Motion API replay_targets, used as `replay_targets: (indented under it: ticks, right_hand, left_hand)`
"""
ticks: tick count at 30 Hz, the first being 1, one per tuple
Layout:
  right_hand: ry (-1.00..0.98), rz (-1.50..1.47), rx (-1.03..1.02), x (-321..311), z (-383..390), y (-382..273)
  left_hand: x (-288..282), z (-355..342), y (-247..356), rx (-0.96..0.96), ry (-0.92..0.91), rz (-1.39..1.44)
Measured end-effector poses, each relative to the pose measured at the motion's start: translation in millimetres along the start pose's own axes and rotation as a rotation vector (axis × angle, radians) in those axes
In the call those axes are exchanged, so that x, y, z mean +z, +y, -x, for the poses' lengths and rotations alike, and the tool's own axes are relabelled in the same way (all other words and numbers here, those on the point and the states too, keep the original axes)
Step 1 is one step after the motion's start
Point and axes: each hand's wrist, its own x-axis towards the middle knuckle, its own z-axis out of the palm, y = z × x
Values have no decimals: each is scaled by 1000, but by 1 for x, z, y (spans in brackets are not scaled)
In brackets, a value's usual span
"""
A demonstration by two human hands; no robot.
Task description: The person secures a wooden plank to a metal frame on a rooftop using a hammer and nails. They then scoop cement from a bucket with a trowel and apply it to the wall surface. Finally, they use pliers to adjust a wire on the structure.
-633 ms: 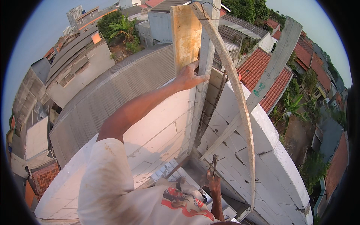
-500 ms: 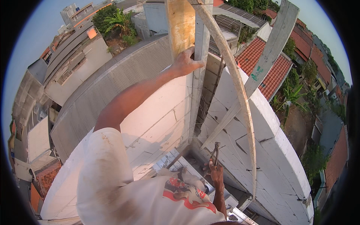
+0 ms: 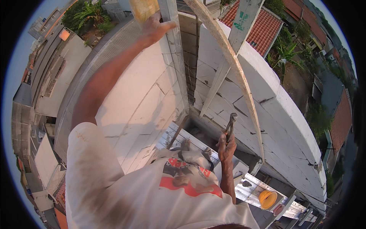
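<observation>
High at the upper left, my left hand (image 3: 157, 27) grips the edge of a yellowish wooden board (image 3: 144, 8). Its thumb reaches across to the grey upright plank (image 3: 171, 42) standing beside that board. Lower down on the right, my right hand (image 3: 227, 148) is wrapped round the handles of dark metal pincers (image 3: 231, 126), their head pointing up. The pincers touch nothing but the hand. White block walls (image 3: 141, 95) meet in a corner behind the upright plank, and thin wires hang near it.
A curved wooden strip (image 3: 238, 68) and a slanting grey plank (image 3: 221, 84) cross in front of the right-hand block wall (image 3: 267, 114). My feet are on metal sheeting (image 3: 171, 133) far below. A yellow bucket (image 3: 267, 199) stands lower right. Rooftops surround the walls.
My view has tilted down and turned right, bringing the bucket into sight. The right hand has risen with the pincers. My left hand keeps its grip on the board.
</observation>
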Motion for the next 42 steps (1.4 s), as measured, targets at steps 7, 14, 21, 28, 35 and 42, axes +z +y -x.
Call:
replay_targets:
  ticks: [7,14,21,28,35,42]
  right_hand:
    - [304,38,-366,-50,-99,-131]
    - [289,255,-295,-59,-157,-208]
    - [163,157,-322,-43,-165,-182]
    - [101,337,-170,-47,-155,-188]
    - [138,328,-196,-43,-153,-182]
    - [175,327,-298,-43,-154,-175]
  left_hand:
    - [4,-1,-9,30,-39,151]
    - [2,-3,-15,23,-62,63]
    - [-6,9,-4,233,-118,99]
    - [1,3,9,57,-212,397]
    - [18,-22,-65,-29,-179,295]
    - [-3,-11,-40,55,-172,217]
